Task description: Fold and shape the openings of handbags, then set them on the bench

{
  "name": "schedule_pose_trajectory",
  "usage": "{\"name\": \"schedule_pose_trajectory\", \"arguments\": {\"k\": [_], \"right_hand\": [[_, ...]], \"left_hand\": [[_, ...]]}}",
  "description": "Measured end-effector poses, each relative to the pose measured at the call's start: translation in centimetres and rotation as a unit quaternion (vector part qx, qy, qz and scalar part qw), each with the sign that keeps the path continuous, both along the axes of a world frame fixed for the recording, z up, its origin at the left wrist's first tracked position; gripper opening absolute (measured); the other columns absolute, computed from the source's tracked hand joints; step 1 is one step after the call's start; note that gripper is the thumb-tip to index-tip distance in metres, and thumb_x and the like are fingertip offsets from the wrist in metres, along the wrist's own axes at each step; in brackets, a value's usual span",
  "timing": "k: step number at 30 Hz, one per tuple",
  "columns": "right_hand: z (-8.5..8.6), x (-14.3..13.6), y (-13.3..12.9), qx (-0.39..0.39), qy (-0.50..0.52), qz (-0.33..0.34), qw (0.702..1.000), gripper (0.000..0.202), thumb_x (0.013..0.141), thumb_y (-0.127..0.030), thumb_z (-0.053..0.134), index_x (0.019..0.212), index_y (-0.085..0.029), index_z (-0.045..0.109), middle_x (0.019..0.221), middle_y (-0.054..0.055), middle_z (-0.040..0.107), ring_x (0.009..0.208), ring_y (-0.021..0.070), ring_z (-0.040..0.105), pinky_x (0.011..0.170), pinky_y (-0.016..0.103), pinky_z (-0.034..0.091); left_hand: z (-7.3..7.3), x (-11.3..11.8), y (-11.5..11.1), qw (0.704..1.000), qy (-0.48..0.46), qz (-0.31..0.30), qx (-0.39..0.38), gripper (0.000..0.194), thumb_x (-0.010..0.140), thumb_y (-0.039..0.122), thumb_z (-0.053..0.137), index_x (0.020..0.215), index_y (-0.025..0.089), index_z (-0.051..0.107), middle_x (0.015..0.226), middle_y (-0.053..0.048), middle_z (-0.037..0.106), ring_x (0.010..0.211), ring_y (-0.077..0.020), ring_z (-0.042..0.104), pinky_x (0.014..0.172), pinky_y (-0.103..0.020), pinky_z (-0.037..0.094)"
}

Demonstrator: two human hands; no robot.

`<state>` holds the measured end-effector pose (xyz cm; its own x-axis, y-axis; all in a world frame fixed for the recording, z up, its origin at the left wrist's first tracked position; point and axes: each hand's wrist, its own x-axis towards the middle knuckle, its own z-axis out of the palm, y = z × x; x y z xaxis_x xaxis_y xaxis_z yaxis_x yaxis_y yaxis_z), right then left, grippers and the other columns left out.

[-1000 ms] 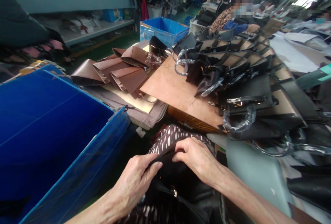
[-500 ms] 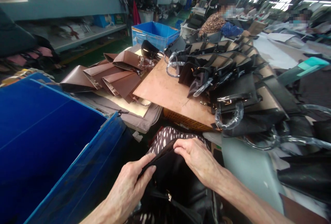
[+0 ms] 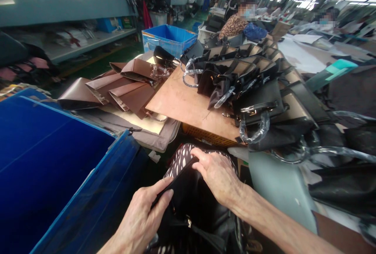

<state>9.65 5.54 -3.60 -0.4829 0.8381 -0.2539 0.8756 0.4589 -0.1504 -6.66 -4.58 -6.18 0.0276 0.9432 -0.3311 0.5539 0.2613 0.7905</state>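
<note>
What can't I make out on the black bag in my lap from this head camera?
- Black bag, head view: lower part cut off by the bottom edge.
- Its top edge: covered by the right hand and the left hand.
- Bag interior: not visible.
- Small gold clasp: too small to tell its type.

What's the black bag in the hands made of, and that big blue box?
The black bag looks like leather or an imitation: smooth, soft creases, dull sheen, a small gold metal fitting. The left hand and right hand grip its top edge. The blue box looks like glossy plastic sheet.
</note>
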Motion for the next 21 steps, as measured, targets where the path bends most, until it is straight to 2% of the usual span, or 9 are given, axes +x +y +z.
{"name": "schedule_pose_trajectory", "arguments": {"k": [4, 12, 17, 21], "right_hand": [[0.15, -0.01, 0.30, -0.016, 0.010, 0.016, 1.000, 0.027, 0.081, -0.024, 0.055, 0.106, -0.032, 0.056, 0.076, 0.001, 0.069, 0.073, 0.0194, 0.063, 0.058, 0.026, 0.036], [-0.13, -0.08, 0.60, -0.031, 0.015, 0.025, 0.999, 0.013, 0.083, -0.026, 0.053, 0.083, -0.027, 0.065, 0.073, 0.001, 0.070, 0.073, 0.0177, 0.063, 0.062, 0.025, 0.036], [-0.46, 0.05, 0.64, -0.018, 0.014, 0.027, 0.999, 0.012, 0.082, -0.027, 0.054, 0.083, -0.028, 0.066, 0.071, 0.001, 0.069, 0.071, 0.0171, 0.063, 0.059, 0.025, 0.035], [-0.31, 0.03, 0.88, -0.029, 0.017, 0.029, 0.999, 0.014, 0.082, -0.027, 0.053, 0.080, -0.027, 0.066, 0.070, 0.001, 0.069, 0.069, 0.0165, 0.063, 0.058, 0.024, 0.034]], "left_hand": [[-0.22, -0.09, 0.11, 1.000, 0.007, -0.005, 0.001, 0.041, 0.083, 0.041, 0.041, 0.110, 0.018, 0.062, 0.072, -0.001, 0.066, 0.063, -0.0150, 0.058, 0.061, -0.019, 0.045], [0.55, 0.47, -0.14, 0.999, 0.024, 0.044, 0.007, 0.040, 0.082, 0.041, 0.043, 0.109, 0.018, 0.063, 0.077, -0.001, 0.067, 0.068, -0.0160, 0.059, 0.064, -0.020, 0.045], [0.77, 0.44, 0.06, 0.999, 0.012, 0.035, -0.016, 0.041, 0.082, 0.041, 0.043, 0.109, 0.017, 0.062, 0.082, -0.001, 0.068, 0.073, -0.0173, 0.060, 0.066, -0.020, 0.045], [0.70, -0.02, 0.55, 0.998, 0.008, 0.020, -0.056, 0.042, 0.082, 0.041, 0.042, 0.111, 0.018, 0.060, 0.093, -0.003, 0.066, 0.087, -0.0203, 0.058, 0.078, -0.024, 0.043]]}}
